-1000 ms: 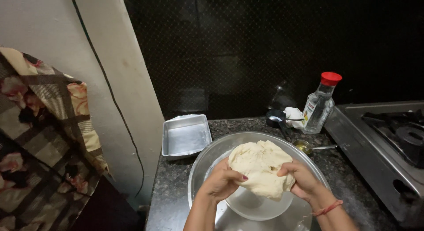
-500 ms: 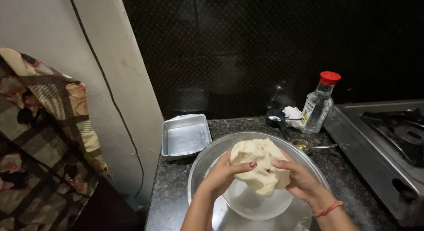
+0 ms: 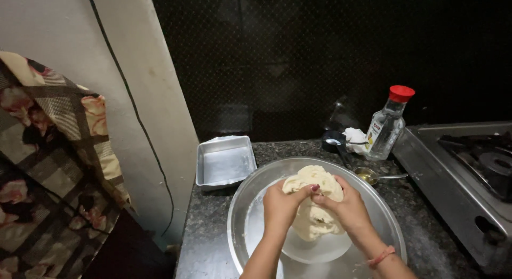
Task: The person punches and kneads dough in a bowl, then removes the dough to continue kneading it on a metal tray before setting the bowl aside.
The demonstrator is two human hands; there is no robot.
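Observation:
A pale lump of dough (image 3: 314, 179) is held up on edge over a wide round steel plate (image 3: 250, 204) on a dark granite counter. My left hand (image 3: 281, 207) grips the dough's left side, fingers curled over its top. My right hand (image 3: 346, 207) grips the right side, its fingertips meeting the left hand's near the middle. The lower part of the dough (image 3: 312, 228) hangs between my palms above the plate. A thin orange band circles my right wrist.
A square steel tin (image 3: 225, 163) stands to the plate's left rear. Behind the plate are a clear bottle with a red cap (image 3: 388, 124), a spoon holding oil (image 3: 373, 176), a small dark cup and a white cloth (image 3: 353, 136). A steel gas stove (image 3: 469, 172) fills the right.
My hands have drawn together over the dough, folding it from a flat spread sheet into a narrower upright lump. The plate and other items have not moved.

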